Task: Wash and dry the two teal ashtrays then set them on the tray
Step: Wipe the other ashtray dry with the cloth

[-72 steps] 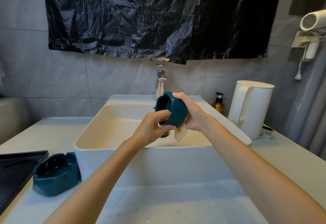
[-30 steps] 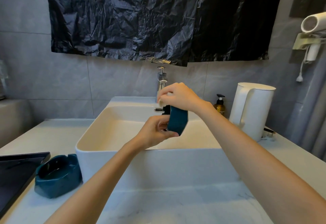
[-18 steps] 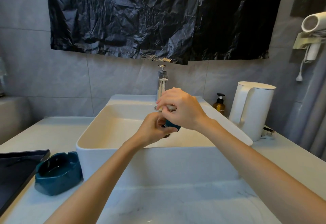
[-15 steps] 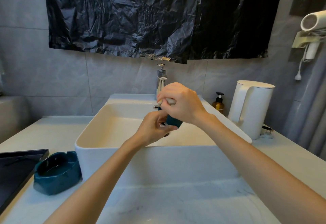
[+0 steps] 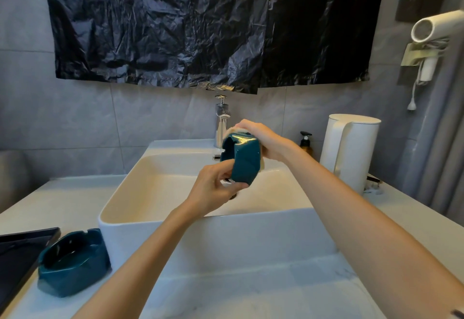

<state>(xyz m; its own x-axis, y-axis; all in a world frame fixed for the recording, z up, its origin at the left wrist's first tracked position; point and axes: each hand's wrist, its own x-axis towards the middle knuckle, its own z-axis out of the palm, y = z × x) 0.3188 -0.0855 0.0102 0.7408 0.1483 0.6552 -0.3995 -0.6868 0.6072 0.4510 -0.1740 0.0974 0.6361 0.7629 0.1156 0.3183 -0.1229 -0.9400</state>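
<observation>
Held teal ashtray [image 5: 244, 160] is up over the white sink basin [image 5: 200, 220], in front of the chrome faucet [image 5: 221, 123]. It's tipped on its side w/ the opening facing left. Inside reads dark; contents can't be made out.

L hand [image 5: 216, 189] pinches its lower rim, thumb & fingers curled on the edge nearest the camera. R hand [image 5: 266, 140] is curled over the top & far side, pressing a pale pad [image 5: 262, 165] (sponge or cloth, can't tell) against the ashtray's base. Bits of pad show above the top edge & below the right edge. Both hands are clamped on the same piece, close together, ashtray btwn them.

Second teal ashtray [image 5: 72, 266] sits upright on the marble counter [image 5: 251, 293], opening up, just beside the basin's front-left corner and just beside the black tray [image 5: 17, 253]. Touching either or not, can't tell. Its bowl looks dark & glossy; whether any water sits in it, can't tell. Only a corner of the tray is in frame, far left, and neither ashtray is on it.

Basin interior is pale & smooth, w/ the drain mostly hidden behind the L hand.

Right of the basin are an amber pump bottle [image 5: 305, 143] by the wall, then a white kettle [image 5: 351, 150], lid on, contents hidden.

On the wall a black plastic sheet [image 5: 200, 25] hangs above the faucet, and a white hair dryer [image 5: 437, 25] sits in a holder at upper right.
</observation>
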